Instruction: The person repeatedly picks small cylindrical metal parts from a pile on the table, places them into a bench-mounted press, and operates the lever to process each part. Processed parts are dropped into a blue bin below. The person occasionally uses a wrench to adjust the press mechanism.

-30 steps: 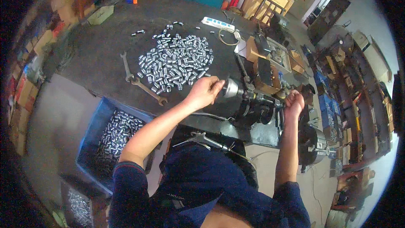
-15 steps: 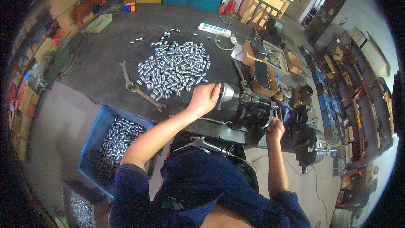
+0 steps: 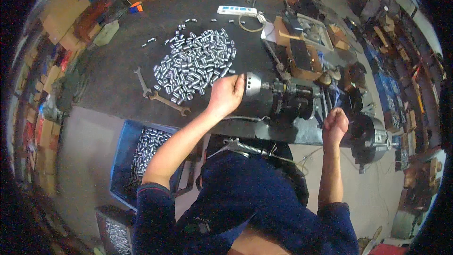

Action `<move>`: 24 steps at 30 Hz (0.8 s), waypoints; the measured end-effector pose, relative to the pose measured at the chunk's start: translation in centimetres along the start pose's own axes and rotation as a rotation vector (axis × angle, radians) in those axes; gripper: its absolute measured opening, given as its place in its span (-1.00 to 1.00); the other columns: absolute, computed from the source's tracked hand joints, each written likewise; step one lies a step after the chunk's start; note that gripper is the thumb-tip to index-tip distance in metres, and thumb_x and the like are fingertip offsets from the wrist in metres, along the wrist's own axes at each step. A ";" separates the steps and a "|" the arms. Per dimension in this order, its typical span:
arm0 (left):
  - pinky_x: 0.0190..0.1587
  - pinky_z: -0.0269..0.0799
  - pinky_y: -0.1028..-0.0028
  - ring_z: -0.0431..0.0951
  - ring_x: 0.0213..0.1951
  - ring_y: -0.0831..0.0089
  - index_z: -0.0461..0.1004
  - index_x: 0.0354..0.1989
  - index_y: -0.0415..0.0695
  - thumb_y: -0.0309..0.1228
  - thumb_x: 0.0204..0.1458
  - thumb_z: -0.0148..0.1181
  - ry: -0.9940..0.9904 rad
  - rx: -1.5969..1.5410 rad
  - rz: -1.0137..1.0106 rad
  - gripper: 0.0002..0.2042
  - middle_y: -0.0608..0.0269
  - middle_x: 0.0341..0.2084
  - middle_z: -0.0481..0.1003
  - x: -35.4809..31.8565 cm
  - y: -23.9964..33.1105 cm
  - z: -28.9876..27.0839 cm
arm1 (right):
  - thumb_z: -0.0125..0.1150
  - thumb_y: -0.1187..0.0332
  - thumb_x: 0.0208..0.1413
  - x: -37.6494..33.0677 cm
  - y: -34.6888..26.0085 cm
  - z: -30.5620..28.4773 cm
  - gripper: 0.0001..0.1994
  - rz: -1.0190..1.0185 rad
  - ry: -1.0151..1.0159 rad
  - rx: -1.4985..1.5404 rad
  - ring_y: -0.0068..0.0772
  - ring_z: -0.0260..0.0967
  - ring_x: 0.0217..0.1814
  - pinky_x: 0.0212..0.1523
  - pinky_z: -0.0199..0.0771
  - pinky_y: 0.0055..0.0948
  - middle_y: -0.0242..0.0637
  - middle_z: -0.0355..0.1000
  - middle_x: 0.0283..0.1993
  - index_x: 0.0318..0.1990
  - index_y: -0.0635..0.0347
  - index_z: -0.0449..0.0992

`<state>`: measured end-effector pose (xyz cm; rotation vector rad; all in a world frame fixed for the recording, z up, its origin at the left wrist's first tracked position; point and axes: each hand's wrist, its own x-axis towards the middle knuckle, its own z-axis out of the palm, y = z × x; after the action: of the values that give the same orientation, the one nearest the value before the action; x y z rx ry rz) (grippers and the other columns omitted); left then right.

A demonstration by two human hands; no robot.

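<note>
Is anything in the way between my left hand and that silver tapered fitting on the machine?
Nothing visible stands between them. Your left hand is right at the left end of the silver tapered fitting, though its curled fingers could hide something small.

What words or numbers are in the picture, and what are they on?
Dark blue shirt: small pale lettering on the front, but I won't copy it out.
White and blue power strip: any print is too small to read.
Cardboard box at left: too blurred to read.
</note>
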<state>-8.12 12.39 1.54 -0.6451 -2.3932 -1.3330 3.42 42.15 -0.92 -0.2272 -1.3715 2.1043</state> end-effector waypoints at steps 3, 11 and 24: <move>-0.69 0.07 0.33 0.18 -0.82 0.35 0.31 -0.65 -0.33 -0.30 0.05 -0.14 -0.028 0.001 -0.031 -0.65 -0.01 -0.87 0.19 -0.2 0.2 -0.1 | -0.17 0.35 0.01 0.0 0.8 -0.4 -0.80 0.046 0.047 0.057 -0.74 -0.19 -0.79 -0.81 -0.23 -0.70 -0.53 0.01 -0.75 -0.58 0.19 0.28; -0.60 0.17 0.28 0.31 -0.69 0.17 0.34 -0.68 -0.29 -0.23 0.02 -0.12 -0.094 -0.038 -0.120 -0.62 -0.05 -0.79 0.29 0.7 0.1 0.0 | -0.07 0.36 -0.08 2.9 6.4 -3.1 -0.85 0.161 0.176 -0.033 -0.68 -0.03 -0.77 -0.80 -0.10 -0.68 -0.50 0.15 -0.70 -0.60 0.16 0.33; -0.62 0.16 0.28 0.33 -0.73 0.12 0.30 -0.75 -0.29 -0.22 -0.01 -0.08 -0.139 -0.024 -0.134 -0.59 -0.06 -0.84 0.26 0.9 -0.5 -0.6 | -0.15 0.40 -0.05 9.5 1.7 3.5 -0.79 -0.170 0.043 -0.054 -0.65 -0.05 -0.80 -0.82 -0.13 -0.65 -0.44 0.10 -0.76 -0.66 0.22 0.32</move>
<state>-9.12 11.81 1.90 -0.6127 -2.5754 -1.4151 -6.38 44.42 0.83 -0.1705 -1.3745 1.9145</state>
